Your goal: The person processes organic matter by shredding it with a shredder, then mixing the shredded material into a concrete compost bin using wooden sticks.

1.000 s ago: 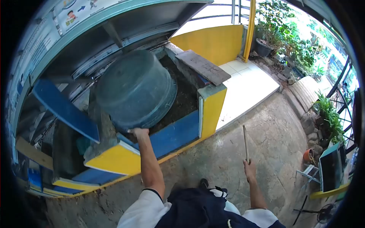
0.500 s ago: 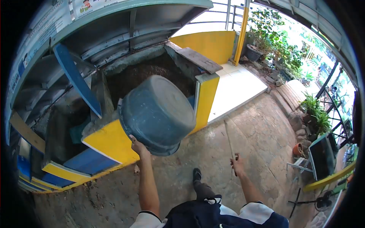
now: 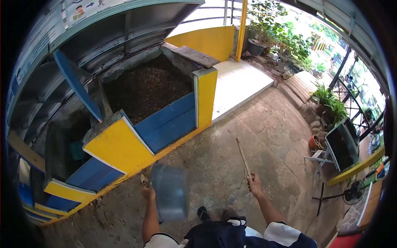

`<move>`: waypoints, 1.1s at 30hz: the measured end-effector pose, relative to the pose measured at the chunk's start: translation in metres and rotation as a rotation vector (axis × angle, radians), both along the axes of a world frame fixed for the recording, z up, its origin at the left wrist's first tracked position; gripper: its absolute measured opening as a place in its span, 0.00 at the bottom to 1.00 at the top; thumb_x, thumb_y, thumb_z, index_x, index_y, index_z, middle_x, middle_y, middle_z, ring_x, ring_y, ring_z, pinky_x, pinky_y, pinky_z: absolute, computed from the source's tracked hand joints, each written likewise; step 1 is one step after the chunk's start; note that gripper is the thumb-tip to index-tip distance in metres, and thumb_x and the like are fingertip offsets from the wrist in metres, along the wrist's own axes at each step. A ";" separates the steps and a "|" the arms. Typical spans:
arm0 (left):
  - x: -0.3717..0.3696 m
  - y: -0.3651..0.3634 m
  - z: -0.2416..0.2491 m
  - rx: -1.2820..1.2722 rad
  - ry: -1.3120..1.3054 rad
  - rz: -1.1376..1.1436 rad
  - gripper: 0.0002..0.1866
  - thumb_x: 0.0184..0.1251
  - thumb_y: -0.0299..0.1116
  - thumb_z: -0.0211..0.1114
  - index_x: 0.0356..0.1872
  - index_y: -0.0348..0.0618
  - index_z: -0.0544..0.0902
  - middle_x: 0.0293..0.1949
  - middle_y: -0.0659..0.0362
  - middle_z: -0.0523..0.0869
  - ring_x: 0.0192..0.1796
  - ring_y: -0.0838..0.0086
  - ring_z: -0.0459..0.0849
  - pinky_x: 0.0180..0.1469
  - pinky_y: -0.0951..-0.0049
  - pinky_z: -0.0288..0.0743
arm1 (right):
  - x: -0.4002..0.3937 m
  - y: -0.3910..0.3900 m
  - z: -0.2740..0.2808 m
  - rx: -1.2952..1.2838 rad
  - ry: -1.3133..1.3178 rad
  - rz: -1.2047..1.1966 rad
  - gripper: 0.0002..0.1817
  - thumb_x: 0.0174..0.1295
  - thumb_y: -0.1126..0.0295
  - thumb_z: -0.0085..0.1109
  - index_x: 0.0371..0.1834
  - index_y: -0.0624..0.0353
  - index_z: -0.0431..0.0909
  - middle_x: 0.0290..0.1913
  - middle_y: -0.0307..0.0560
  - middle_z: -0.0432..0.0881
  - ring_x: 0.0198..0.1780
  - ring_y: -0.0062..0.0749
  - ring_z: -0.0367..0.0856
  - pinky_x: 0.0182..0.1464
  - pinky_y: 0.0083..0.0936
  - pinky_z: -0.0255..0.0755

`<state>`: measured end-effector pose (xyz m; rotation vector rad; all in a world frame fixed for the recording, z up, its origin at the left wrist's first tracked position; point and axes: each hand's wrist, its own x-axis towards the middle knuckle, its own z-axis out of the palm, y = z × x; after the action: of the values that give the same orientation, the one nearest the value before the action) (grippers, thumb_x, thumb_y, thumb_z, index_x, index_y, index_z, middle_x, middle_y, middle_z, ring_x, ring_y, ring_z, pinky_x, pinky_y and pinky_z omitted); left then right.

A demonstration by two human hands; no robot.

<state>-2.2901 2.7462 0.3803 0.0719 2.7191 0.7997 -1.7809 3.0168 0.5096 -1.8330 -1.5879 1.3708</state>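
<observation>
A grey plastic tub (image 3: 170, 192) hangs low over the concrete floor, smeared by motion, with my left hand (image 3: 148, 192) closed on its rim at the left side. Whether anything is inside it I cannot make out. To the right, my right hand (image 3: 255, 184) grips a thin wooden stick (image 3: 242, 157) that points forward and slightly left. Ahead of both hands is a compost bin (image 3: 175, 118) with blue boards and yellow posts, holding dark soil scattered with dry leaves (image 3: 149, 84).
A raised lid (image 3: 144, 29) leans above the bins, propped by a blue board (image 3: 76, 84). White tiled slab (image 3: 240, 82) lies beyond the bin. At right stand a dark screen on a stand (image 3: 343, 144), an orange pot (image 3: 315, 141) and a black fan (image 3: 353, 192).
The tub has come down and back from above the soil bin to beside my legs, still in my left hand. My view has shifted right. The stick stays in my right hand.
</observation>
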 end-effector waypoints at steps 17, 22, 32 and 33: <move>0.248 0.056 -0.089 0.237 -0.119 -0.575 0.28 0.72 0.57 0.63 0.47 0.36 0.86 0.42 0.47 0.90 0.47 0.56 0.88 0.52 0.56 0.79 | 0.158 -0.013 0.005 -0.162 0.106 0.085 0.21 0.75 0.67 0.54 0.66 0.64 0.67 0.40 0.47 0.78 0.33 0.26 0.76 0.34 0.28 0.73; 0.456 0.115 -0.014 0.592 -0.838 -0.696 0.35 0.74 0.65 0.58 0.61 0.40 0.81 0.61 0.53 0.83 0.64 0.62 0.80 0.67 0.62 0.70 | 0.201 0.009 -0.036 0.015 0.089 0.394 0.21 0.73 0.69 0.53 0.65 0.67 0.67 0.49 0.53 0.79 0.38 0.32 0.80 0.38 0.32 0.76; 0.618 0.102 0.086 1.094 -1.031 -0.082 0.30 0.78 0.59 0.56 0.60 0.41 0.80 0.59 0.52 0.83 0.63 0.65 0.80 0.60 0.58 0.77 | 0.207 -0.073 -0.002 0.162 0.350 0.980 0.30 0.70 0.68 0.59 0.72 0.67 0.62 0.64 0.64 0.74 0.62 0.48 0.80 0.61 0.40 0.75; 0.617 0.091 0.090 1.031 -0.951 -0.057 0.28 0.79 0.57 0.56 0.58 0.40 0.81 0.55 0.53 0.85 0.59 0.66 0.83 0.57 0.60 0.79 | 0.211 -0.077 0.001 -0.049 0.551 0.907 0.34 0.68 0.67 0.61 0.73 0.67 0.60 0.67 0.64 0.74 0.64 0.51 0.78 0.65 0.41 0.73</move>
<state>-1.6727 2.8372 0.4702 -0.0131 1.2536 1.5998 -1.5695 2.9394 0.5101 -0.5773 -2.1172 2.0313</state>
